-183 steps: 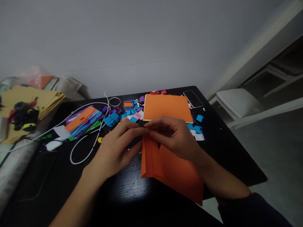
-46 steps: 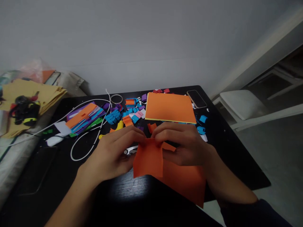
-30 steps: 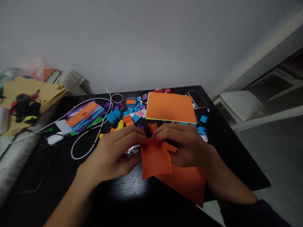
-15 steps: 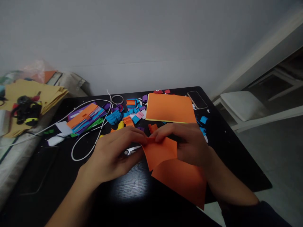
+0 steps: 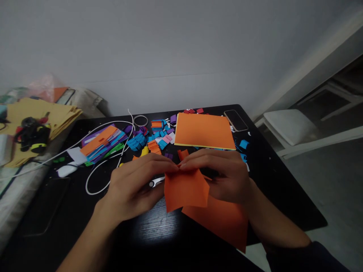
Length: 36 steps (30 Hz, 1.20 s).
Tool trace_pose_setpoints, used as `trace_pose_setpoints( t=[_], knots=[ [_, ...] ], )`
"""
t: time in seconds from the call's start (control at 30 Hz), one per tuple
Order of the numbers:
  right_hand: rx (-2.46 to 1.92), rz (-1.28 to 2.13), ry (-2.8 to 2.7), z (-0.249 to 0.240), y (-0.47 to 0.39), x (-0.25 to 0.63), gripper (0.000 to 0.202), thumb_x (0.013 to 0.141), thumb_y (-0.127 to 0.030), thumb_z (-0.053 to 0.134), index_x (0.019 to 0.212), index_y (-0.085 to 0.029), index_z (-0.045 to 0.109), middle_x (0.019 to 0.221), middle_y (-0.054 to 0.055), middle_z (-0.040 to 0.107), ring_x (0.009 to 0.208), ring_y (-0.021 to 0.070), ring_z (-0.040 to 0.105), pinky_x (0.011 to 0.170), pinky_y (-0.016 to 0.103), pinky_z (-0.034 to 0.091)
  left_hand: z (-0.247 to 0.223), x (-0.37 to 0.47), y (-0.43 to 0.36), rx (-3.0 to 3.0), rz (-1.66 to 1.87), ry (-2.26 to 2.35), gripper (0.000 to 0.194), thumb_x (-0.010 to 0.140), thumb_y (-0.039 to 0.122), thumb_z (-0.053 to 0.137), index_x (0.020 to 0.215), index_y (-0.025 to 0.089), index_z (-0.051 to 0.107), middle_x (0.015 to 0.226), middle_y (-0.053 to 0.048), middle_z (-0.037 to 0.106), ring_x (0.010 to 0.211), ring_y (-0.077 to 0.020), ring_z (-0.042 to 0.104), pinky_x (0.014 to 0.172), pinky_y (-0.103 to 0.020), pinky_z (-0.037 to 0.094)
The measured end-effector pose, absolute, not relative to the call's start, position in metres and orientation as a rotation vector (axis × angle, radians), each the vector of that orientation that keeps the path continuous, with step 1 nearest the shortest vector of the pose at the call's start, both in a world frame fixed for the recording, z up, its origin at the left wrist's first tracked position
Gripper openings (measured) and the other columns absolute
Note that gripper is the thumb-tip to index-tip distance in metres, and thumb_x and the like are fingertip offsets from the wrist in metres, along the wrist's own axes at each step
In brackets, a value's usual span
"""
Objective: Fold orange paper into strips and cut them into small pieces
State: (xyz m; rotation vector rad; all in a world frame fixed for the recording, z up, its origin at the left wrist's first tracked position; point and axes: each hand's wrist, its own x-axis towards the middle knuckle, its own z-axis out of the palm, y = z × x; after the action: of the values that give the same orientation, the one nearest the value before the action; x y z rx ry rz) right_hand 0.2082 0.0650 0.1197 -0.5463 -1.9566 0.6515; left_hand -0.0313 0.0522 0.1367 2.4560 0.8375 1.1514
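Note:
Between my two hands hangs a small piece of orange paper (image 5: 185, 190), pinched along its top edge. My left hand (image 5: 138, 185) is closed on the upper left of the paper, and my right hand (image 5: 224, 172) is closed on the upper right, the fingertips nearly meeting. The fingers cover the top edge, so how it is folded there cannot be made out. Below and to the right, a larger orange sheet (image 5: 224, 221) lies at the table's front edge, partly behind the held piece. Scissors (image 5: 155, 183) show partly behind my left hand.
A stack of orange sheets (image 5: 204, 130) lies at the back, with a phone (image 5: 236, 120) beside it. Folded paper pieces (image 5: 137, 141) and a colourful paper pile (image 5: 103, 141) spread leftward. A white cable (image 5: 87, 185) loops across the black table. A white stool (image 5: 289, 124) stands right.
The held orange paper has shifted slightly left and turned to hang straighter. My fingertips have come closer together along its top edge.

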Motion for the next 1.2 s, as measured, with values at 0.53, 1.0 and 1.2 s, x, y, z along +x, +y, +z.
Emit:
trace_pose_setpoints(
  t=[0.53, 1.0, 1.2],
  knots=[
    [-0.679, 0.707, -1.892, 0.1168, 0.0593, 0.2051, 0.026, 0.086, -0.013, 0.079, 0.109, -0.023, 0.071, 0.095, 0.001, 0.081, 0.075, 0.0132, 0.076, 0.064, 0.024, 0.060, 0.1366, -0.0291, 0.0507, 2.446, 1.162, 0.820, 0.020, 0.097, 0.015, 0.065, 0.115, 0.023, 0.069, 0.097, -0.005, 0.080, 0.092, -0.0187, 0.079, 0.077, -0.028, 0.066],
    [-0.614, 0.699, -1.884, 0.1164, 0.0628, 0.2061, 0.020, 0.085, -0.012, 0.081, 0.098, -0.022, 0.070, 0.090, 0.001, 0.082, 0.076, 0.0140, 0.078, 0.068, 0.023, 0.061, 0.1354, -0.0317, 0.0521, 2.412, 1.192, 0.787, 0.012, 0.096, 0.013, 0.062, 0.102, 0.022, 0.067, 0.091, -0.005, 0.080, 0.087, -0.0185, 0.080, 0.072, -0.027, 0.066],
    [-0.596, 0.726, -1.857, 0.1135, 0.0627, 0.2060, 0.019, 0.086, -0.015, 0.083, 0.095, -0.021, 0.068, 0.088, 0.002, 0.082, 0.074, 0.0145, 0.078, 0.065, 0.023, 0.061, 0.1365, -0.0313, 0.0535, 2.395, 1.230, 0.736, 0.012, 0.092, 0.010, 0.068, 0.101, 0.017, 0.067, 0.090, -0.006, 0.079, 0.086, -0.0165, 0.080, 0.076, -0.024, 0.066]
  ],
)
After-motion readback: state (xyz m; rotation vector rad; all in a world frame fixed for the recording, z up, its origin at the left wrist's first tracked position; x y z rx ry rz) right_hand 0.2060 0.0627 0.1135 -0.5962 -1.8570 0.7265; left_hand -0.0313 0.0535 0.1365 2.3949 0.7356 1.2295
